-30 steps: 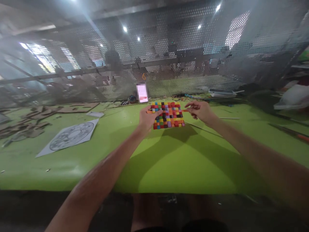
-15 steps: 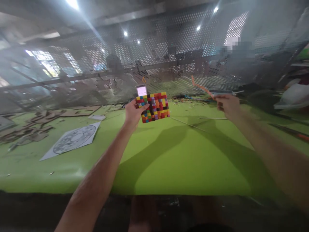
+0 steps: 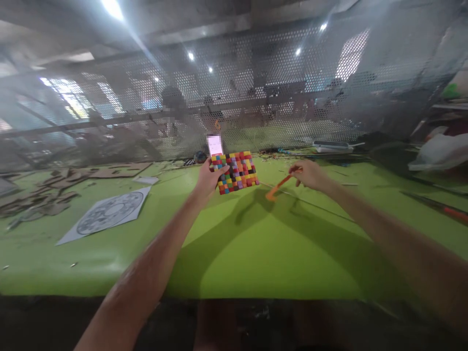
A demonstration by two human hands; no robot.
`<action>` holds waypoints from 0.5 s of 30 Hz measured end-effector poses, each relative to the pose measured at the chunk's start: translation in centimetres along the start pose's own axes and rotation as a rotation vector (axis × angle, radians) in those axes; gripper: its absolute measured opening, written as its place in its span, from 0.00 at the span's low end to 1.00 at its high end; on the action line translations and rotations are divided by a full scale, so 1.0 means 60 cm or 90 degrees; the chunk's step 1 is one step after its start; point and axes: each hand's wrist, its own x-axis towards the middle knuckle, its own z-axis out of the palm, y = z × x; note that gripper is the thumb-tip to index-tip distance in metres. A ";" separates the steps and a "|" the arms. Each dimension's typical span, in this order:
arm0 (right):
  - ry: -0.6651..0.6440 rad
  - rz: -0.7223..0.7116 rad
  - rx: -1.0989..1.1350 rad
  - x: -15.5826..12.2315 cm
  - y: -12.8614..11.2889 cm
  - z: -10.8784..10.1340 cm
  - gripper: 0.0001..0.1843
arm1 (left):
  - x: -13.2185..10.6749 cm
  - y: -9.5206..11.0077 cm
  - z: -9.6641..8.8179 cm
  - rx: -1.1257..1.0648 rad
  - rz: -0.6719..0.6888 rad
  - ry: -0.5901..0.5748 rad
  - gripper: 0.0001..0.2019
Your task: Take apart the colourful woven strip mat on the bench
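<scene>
Pinching woven mat (image 3: pixel 240 171) by left edge, my left hand (image 3: pixel 209 179) | my right hand (image 3: pixel 307 174) pinches orange strip (image 3: pixel 282 184)

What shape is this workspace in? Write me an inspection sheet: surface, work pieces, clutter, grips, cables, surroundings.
Surface: green tabletop, shadows across its middle.
Job's things: multicoloured woven piece, held up; orange strip, apart from it, blurred at its lower end.
Clutter: brown cut pieces and printed sheet at left; lit phone-like screen behind the woven piece.
Grips: left grip holds the woven piece by its left side; right grip pinches the orange strip.
Cables: nothing seen for certain.
Surroundings: perforated panel beyond the tabletop; ceiling lights.
</scene>
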 end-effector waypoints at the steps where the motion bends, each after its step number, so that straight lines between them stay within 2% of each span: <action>1: -0.036 -0.010 0.000 -0.006 -0.014 0.005 0.06 | 0.000 0.000 0.002 -0.020 -0.011 0.012 0.23; 3: -0.078 -0.042 -0.006 -0.020 -0.039 0.018 0.07 | -0.002 0.001 0.005 -0.058 -0.031 0.039 0.22; 5: -0.085 -0.071 -0.009 -0.033 -0.058 0.032 0.09 | -0.004 0.002 0.009 -0.076 -0.051 0.066 0.19; 9: -0.099 -0.094 0.076 -0.049 -0.075 0.053 0.30 | -0.010 0.005 0.013 -0.060 -0.100 0.079 0.14; 11: -0.115 -0.098 0.111 -0.051 -0.078 0.055 0.35 | -0.013 0.006 0.016 -0.058 -0.117 0.072 0.12; 13: -0.082 -0.111 0.123 -0.049 -0.080 0.052 0.33 | -0.017 0.008 0.019 -0.067 -0.125 0.069 0.11; 15: -0.024 -0.138 0.123 -0.045 -0.081 0.047 0.25 | -0.021 0.009 0.022 -0.074 -0.127 0.061 0.10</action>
